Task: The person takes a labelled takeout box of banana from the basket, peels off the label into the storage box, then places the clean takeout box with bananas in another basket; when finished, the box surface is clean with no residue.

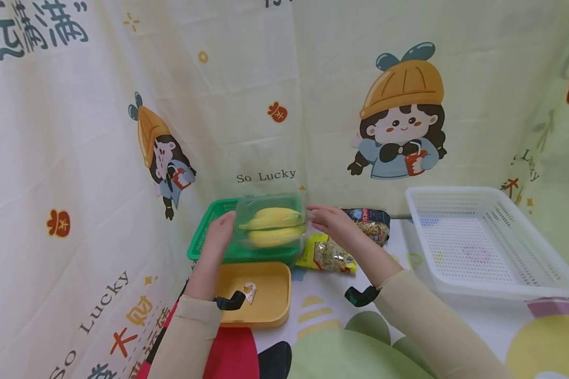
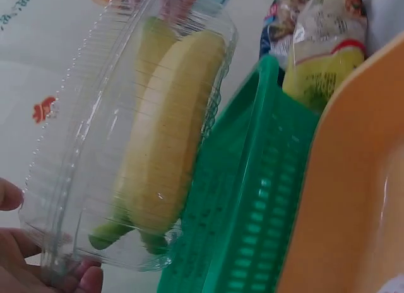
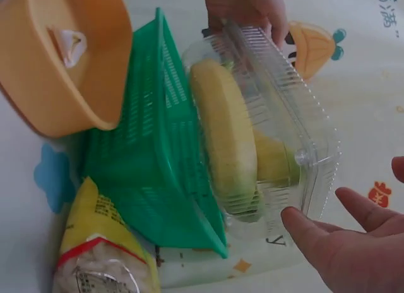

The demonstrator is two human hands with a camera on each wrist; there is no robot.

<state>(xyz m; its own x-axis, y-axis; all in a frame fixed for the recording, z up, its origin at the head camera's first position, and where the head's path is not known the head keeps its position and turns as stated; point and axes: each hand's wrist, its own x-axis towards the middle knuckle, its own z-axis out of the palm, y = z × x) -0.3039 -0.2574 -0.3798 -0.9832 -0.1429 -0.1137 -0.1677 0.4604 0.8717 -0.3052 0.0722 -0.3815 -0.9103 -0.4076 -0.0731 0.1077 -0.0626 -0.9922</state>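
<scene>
A clear plastic clamshell box (image 1: 270,199) with two yellow bananas (image 2: 170,129) inside is held up over the green basket (image 1: 204,226). My left hand (image 1: 222,229) grips the box's left end, its thumb and fingers on either side of the rim in the left wrist view. At the other end is my right hand (image 3: 360,239), its fingers fairly straight and spread, the fingertips right at the box's edge. The lid appears closed over the bananas.
An orange tray (image 1: 270,305) with a small banana-printed wrapper (image 1: 249,292) stands in front of the basket. To the right lie a yellow food bag (image 1: 329,255) and a dark-blue bag (image 1: 374,223). Farther right is a white perforated basket (image 1: 455,287). Printed curtains hang behind and at the sides.
</scene>
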